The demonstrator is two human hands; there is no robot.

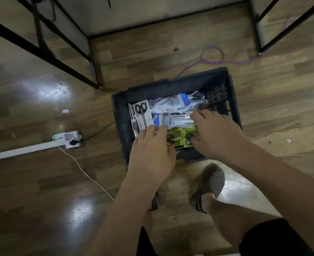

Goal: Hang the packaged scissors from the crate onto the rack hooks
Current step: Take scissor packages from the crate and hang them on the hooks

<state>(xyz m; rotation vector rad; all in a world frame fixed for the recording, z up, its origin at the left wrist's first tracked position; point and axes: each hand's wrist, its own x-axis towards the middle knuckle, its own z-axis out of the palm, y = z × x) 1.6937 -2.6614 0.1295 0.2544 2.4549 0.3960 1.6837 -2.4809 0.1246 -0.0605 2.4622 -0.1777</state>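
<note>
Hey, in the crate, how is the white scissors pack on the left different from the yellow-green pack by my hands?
The white pack has a white card; the yellow-green pack has a bright yellow-green one. The white pack lies mostly uncovered, its black-handled scissors plain to see; the yellow-green pack is partly hidden by the left hand and right hand. Both lie in the black crate.

I count 1 crate [121,115], 2 hands: left hand [152,152], right hand [217,135]. Packs: 2 green [175,134], 2 blue-label [182,100], 1+ white [143,115]; rest too blurry. Floor: 1 power strip [70,139], 1 purple cable [211,54], 2 shoes [211,180].
</note>
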